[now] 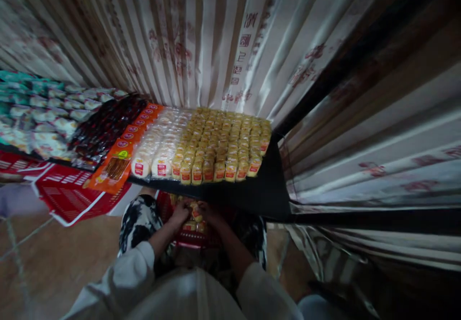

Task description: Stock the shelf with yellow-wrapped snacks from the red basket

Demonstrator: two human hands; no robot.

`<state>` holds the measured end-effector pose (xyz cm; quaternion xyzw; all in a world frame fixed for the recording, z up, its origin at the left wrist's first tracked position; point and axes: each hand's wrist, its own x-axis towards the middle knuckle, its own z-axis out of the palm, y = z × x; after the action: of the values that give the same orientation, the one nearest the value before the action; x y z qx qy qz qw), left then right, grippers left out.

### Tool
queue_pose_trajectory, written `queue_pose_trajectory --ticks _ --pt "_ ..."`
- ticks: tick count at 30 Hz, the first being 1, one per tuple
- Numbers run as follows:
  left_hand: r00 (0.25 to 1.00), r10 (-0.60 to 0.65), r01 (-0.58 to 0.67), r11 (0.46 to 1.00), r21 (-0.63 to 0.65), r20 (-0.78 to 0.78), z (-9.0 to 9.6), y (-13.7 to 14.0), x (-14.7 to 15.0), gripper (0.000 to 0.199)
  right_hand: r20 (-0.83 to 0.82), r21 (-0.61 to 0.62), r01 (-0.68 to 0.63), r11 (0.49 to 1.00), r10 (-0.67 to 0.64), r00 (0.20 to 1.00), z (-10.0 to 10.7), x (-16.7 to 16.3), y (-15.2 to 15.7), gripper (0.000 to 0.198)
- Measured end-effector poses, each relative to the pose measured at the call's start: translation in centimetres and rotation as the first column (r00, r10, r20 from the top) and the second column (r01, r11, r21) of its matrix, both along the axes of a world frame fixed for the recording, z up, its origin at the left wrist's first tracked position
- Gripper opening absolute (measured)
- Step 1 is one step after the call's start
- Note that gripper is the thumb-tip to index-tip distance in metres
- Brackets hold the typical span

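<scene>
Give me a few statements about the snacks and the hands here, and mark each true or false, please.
1. The left hand and right hand are at the red basket between the person's knees. True.
2. The white packages stand to the right of the yellow packages. False: they stand to the left.
3. The orange packet lies between the dark packages and the white packages. True.
4. The curtain behind the goods is plain black. False: it is pale, with reddish patterns.
5. A yellow-wrapped piece shows between the hands. True.
</scene>
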<state>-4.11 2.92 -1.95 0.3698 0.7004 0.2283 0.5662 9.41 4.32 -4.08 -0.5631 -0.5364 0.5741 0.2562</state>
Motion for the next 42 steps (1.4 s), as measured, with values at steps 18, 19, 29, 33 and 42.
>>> queue_pose_trajectory --ticks 18,19,29,33,42 --pt "0.948 -0.319 0.296 0.869 0.396 -0.008 10.0 -1.6 0.4 0.029 -0.162 0.222 0.124 0.967 -0.089 0.983 8.3 2.8 -5.5 0.027" --pt "0.941 -0.338 0.322 0.852 0.412 -0.037 10.5 -1.4 1.1 0.029 -0.162 0.225 0.149 0.963 -0.114 0.980 8.9 3.4 -5.6 0.028" --pt "0.883 -0.407 0.459 0.650 0.606 -0.232 16.6 2.7 9.8 0.024 -0.043 0.495 0.436 0.751 -0.480 0.876 14.0 9.3 -4.1 0.044" --pt "0.875 -0.387 0.479 0.610 0.631 -0.290 18.4 4.9 13.1 0.023 0.058 0.726 0.409 0.553 -0.641 0.765 14.1 10.8 -2.8 0.051" --pt "0.798 -0.383 0.603 0.503 0.620 -0.466 19.7 8.7 19.0 0.029 0.149 0.840 0.349 0.416 -0.794 0.589 12.7 13.8 1.7 0.045"
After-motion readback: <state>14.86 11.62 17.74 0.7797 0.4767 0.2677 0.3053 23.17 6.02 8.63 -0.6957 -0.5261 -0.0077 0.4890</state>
